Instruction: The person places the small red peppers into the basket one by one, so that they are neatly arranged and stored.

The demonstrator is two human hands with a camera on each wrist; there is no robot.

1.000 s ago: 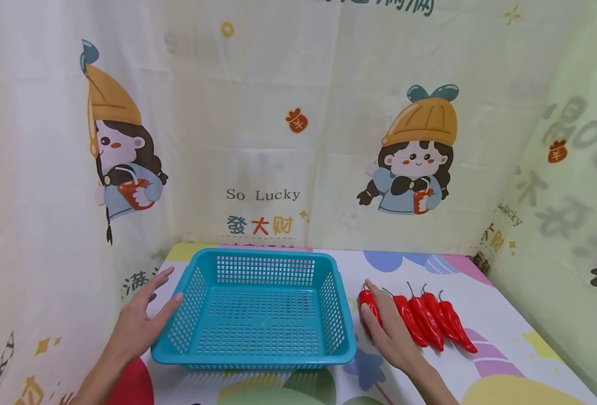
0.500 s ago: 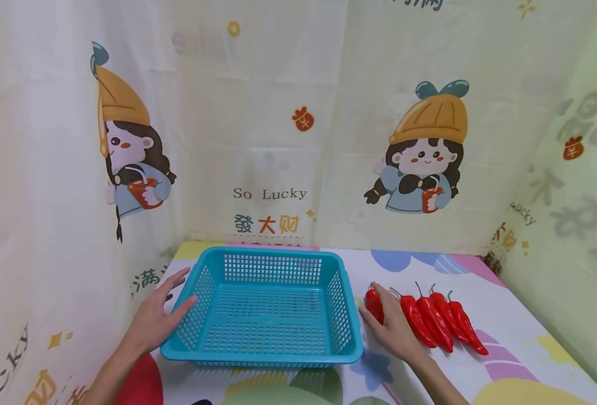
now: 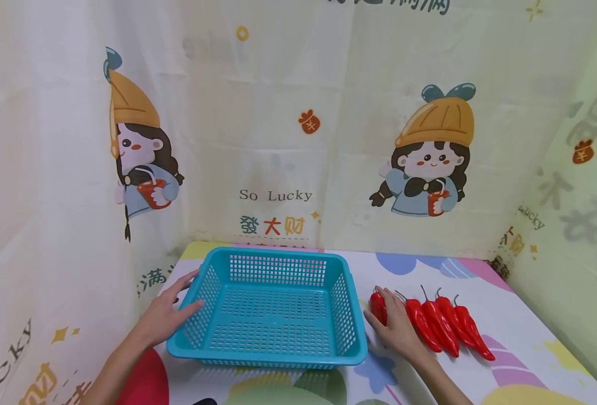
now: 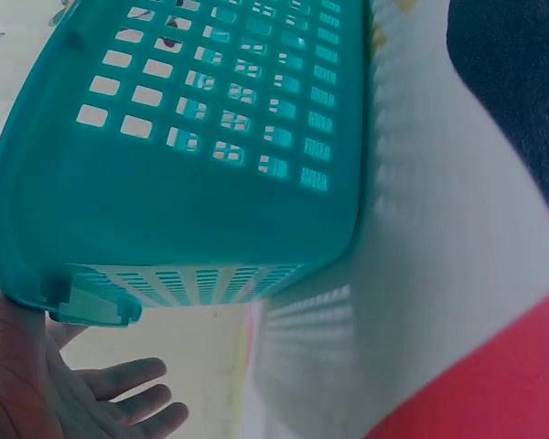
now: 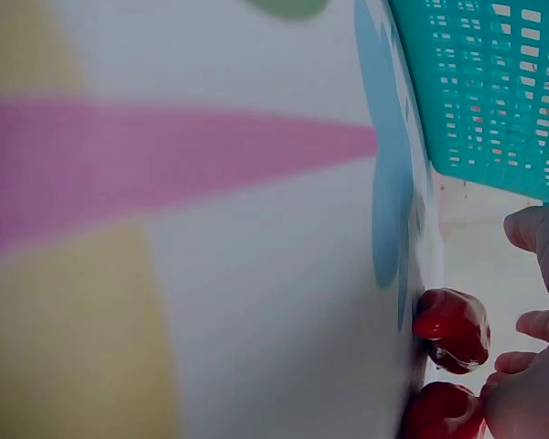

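Note:
A turquoise perforated plastic basket [image 3: 273, 360] rests on the patterned table. My left hand [image 3: 164, 316] is at its left rim, thumb over the edge. In the left wrist view, the other fingers [image 4: 133, 375] extend loosely outside the basket [image 4: 210, 219], not curled round it. Over the leftmost red chili pepper [image 3: 377, 308] lies my right hand [image 3: 396, 332], its thumb spread toward the basket. From the right wrist, fingers [image 5: 538, 324] show above a glossy pepper [image 5: 456, 329], not closed round it. Part of that pepper is hidden by the hand in the head view.
Several more red chili peppers [image 3: 440, 326] lie side by side to the right of the right hand, stems pointing away. A printed cloth [image 3: 278, 140] hangs behind and along both sides. A dark object [image 3: 205, 401] shows at the bottom edge.
The left hand has come closer to the basket's left rim, its thumb now over it. The right hand has stayed over the leftmost pepper, with a slight shift. The head view has swung a little left.

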